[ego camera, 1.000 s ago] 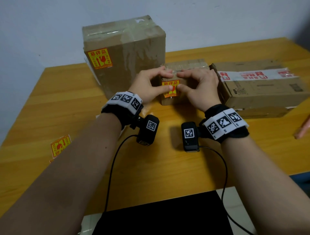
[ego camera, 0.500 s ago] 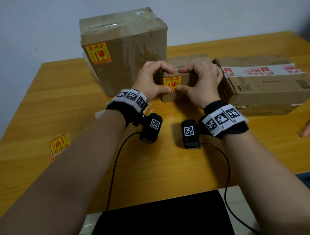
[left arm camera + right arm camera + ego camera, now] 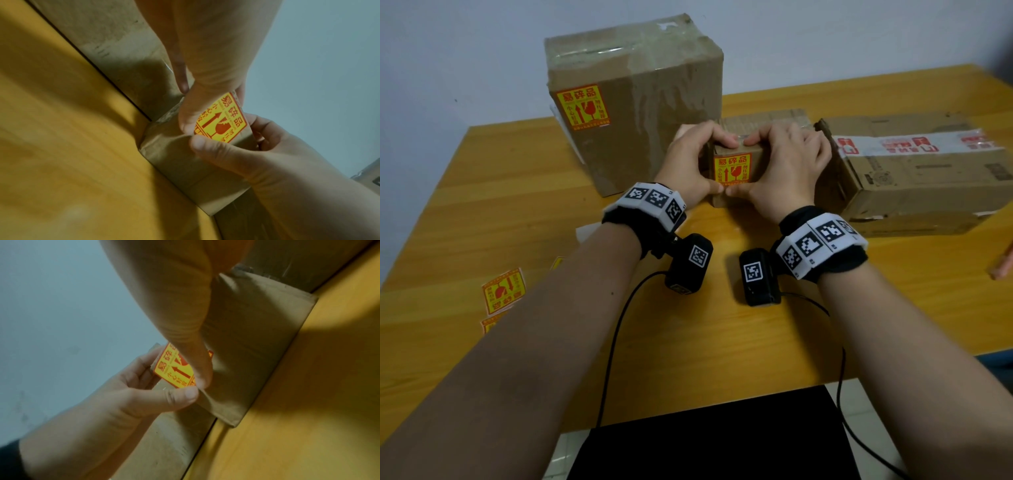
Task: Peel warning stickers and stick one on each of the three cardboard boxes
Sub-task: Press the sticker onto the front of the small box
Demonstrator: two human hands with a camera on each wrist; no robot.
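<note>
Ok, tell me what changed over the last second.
Both thumbs slid down the sticker on the small box, from its sides to its bottom edge, while the fingers stayed hooked over the box's top. The left hand and right hand kept holding that box. The big box with its sticker, the flat box and the loose stickers on the table stayed put.

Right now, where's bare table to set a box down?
Bare table between the forearms, and right front below the flat box. Crowded: tall box, small box and flat box side by side at the back; loose stickers at the left edge.
</note>
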